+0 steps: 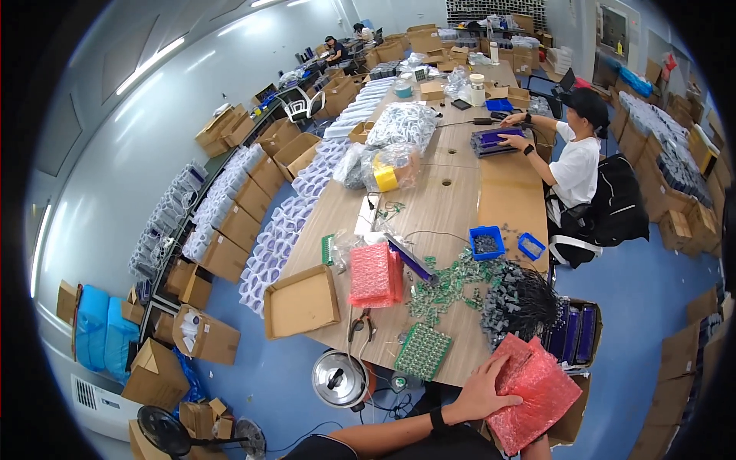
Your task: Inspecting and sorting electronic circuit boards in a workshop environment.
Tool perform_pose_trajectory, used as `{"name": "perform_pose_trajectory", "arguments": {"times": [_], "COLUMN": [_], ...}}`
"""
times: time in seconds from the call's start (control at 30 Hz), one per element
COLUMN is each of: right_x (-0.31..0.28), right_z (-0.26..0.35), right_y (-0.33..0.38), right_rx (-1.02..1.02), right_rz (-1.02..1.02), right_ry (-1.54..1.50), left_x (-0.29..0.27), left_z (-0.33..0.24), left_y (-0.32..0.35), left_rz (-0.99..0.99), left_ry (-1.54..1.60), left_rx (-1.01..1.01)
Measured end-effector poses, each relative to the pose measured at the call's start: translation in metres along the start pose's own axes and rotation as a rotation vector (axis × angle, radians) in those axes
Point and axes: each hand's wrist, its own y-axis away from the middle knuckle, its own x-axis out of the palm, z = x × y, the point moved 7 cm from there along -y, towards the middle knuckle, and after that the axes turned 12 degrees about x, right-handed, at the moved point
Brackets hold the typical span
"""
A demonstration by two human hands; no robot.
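Observation:
My left hand point(477, 392) rests on top of a pink bubble-wrap bag point(540, 399), fingers spread over its near edge and gripping it. The bag is held tilted just below the near right corner of the long wooden table point(452, 192). A black band sits on my left wrist. My right hand is hidden; only a bit of forearm shows under the bag at the lower edge. On the table just above lie a green circuit-board panel point(422, 351), a heap of small green boards point(448, 285) and a pile of black cables point(523, 300).
A stack of pink bubble wrap point(372, 274), a flat open carton point(301, 301), pliers point(362, 326) and two blue bins point(487, 243) sit on the table. A box of dark blue trays point(573, 336) stands to the right. A seated co-worker point(579, 161) handles a purple tray point(497, 140). Cartons line the floor.

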Motion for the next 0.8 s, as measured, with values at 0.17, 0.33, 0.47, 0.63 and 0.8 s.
{"name": "perform_pose_trajectory", "arguments": {"times": [0.17, 0.33, 0.47, 0.63, 0.8], "right_x": [-0.006, -0.008, -0.025, -0.042, -0.045], "right_z": [0.001, 0.012, -0.003, -0.013, -0.003], "right_y": [0.002, 0.008, 0.006, 0.017, 0.024], "right_rx": [-0.006, -0.004, 0.026, 0.041, 0.005], "right_rz": [-0.051, -0.146, -0.16, -0.175, -0.273], "right_ry": [0.046, -0.073, -0.19, -0.231, -0.407], "left_x": [0.004, 0.005, -0.009, -0.008, -0.023], "left_z": [0.0, -0.011, -0.009, 0.002, 0.05], "left_y": [-0.001, -0.007, -0.005, -0.013, -0.01], "left_rz": [-0.035, 0.094, 0.128, 0.124, 0.072], "left_ry": [-0.102, -0.143, 0.155, 0.372, 0.984], "left_rx": [0.017, 0.15, 0.221, 0.083, -0.346]}}
